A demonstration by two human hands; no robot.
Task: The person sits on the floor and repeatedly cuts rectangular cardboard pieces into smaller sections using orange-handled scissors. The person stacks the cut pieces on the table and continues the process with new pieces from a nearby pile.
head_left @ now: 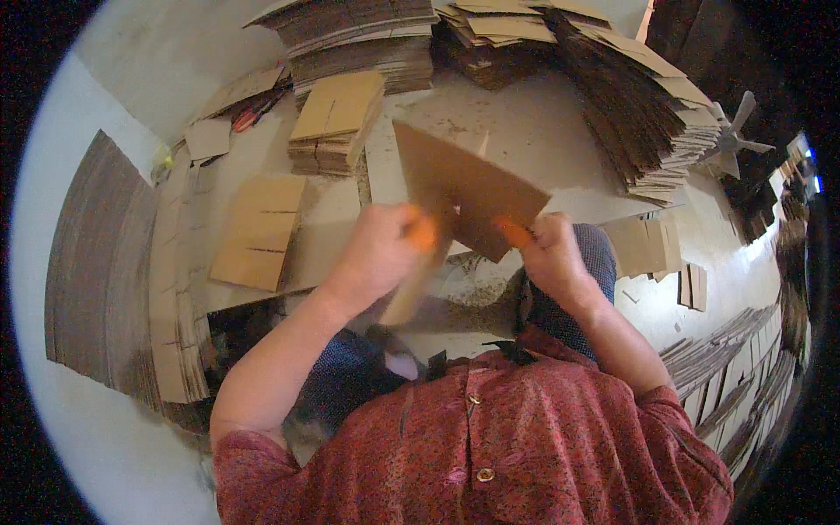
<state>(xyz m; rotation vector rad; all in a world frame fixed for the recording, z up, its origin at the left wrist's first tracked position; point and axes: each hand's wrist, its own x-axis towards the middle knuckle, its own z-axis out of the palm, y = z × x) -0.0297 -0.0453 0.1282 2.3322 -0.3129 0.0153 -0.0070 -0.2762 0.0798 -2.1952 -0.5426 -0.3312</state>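
Note:
My right hand is closed on the right edge of a brown cardboard sheet, which is held tilted in front of me. My left hand is closed around a narrow cardboard piece, blurred by motion, which slants down toward my lap. The two pieces meet near the middle of the sheet; whether one is slotted into the other I cannot tell. Something orange covers fingers of my left hand, and a similar orange patch shows at my right fingertips. Both hands are above my knees.
A small stack of slotted cardboard and another slotted piece lie to the left. Tall cardboard stacks stand at the back, and a leaning row is at the right. Red-handled scissors lie at the far left. A fan stands far right.

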